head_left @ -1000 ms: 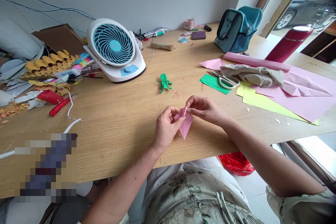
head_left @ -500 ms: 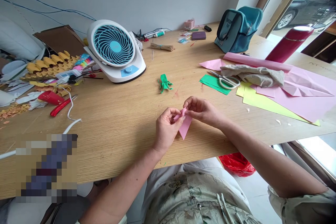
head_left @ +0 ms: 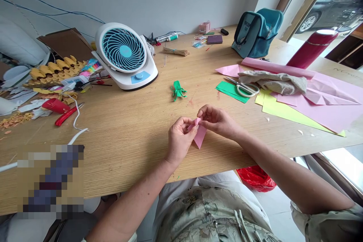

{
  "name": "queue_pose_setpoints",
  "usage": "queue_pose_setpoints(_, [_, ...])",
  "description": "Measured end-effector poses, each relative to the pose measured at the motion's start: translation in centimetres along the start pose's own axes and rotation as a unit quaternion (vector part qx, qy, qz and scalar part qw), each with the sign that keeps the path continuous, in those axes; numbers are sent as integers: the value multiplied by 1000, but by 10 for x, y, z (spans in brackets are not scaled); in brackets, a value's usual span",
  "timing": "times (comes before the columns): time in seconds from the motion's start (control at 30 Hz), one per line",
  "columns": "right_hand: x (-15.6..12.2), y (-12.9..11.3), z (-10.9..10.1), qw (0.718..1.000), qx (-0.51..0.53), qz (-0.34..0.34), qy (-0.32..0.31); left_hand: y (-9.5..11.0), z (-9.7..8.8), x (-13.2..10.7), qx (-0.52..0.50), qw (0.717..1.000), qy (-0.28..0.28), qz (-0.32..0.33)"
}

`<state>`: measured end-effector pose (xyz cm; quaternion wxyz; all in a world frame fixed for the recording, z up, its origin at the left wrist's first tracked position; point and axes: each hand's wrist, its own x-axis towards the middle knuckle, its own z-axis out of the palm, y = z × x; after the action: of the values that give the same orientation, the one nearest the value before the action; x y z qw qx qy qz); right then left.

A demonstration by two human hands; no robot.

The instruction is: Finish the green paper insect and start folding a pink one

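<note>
A small piece of folded pink paper (head_left: 200,138) is held just above the wooden table near its front edge, its pointed end hanging toward me. My left hand (head_left: 181,138) is closed on its left side, thumb and fingers pinching near the top. With thumb and forefinger, my right hand (head_left: 217,121) grips the paper's upper right. Part of the paper is hidden behind the fingers. Beyond the hands lies a green folded paper figure (head_left: 178,90) with thin leg-like strips.
A white fan (head_left: 124,55) stands at the back left. To the right lie green paper sheets (head_left: 231,91), scissors (head_left: 246,89), a grey cloth (head_left: 279,81), yellow paper (head_left: 286,111) and large pink sheets (head_left: 326,111). A blue bag (head_left: 256,34) and a red bottle (head_left: 313,49) stand behind.
The top fold of the pink paper looks wider and more spread between the fingers. Its lower tip has shifted slightly right and up. Both hands keep almost the same place.
</note>
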<state>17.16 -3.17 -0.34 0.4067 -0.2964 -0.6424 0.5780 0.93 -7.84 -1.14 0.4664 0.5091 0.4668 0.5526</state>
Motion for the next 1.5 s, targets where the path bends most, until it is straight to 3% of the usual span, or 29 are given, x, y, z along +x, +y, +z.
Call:
queue_pose_setpoints(0.27, [-1, 0, 1, 999, -30, -11, 14, -3, -2, 0, -20, 1000, -8, 5])
queue_pose_setpoints(0.43, [-2, 0, 4, 985, -140, -46, 91, -6, -3, 1, -31, 999, 7, 16])
queue_pose_setpoints(0.7, [-5, -2, 7, 966, -221, -74, 113, -6, -7, 3, 80, 995, 45, 50])
queue_pose_setpoints(0.9, [-9, -8, 14, 977, -176, -54, 107, -2, -7, 1, 52, 995, 41, 73])
queue_pose_setpoints(1.13, [-16, -10, 23, 978, -135, -92, 130, 4, -4, -2, 21, 997, 17, 75])
queue_pose_setpoints(1.3, [-21, -7, 27, 960, -177, -154, 154, 5, -4, -6, 17, 995, 3, 95])
queue_pose_setpoints(1.5, [-20, -8, 29, 946, -226, -153, 173, 6, -4, -4, 25, 991, -4, 133])
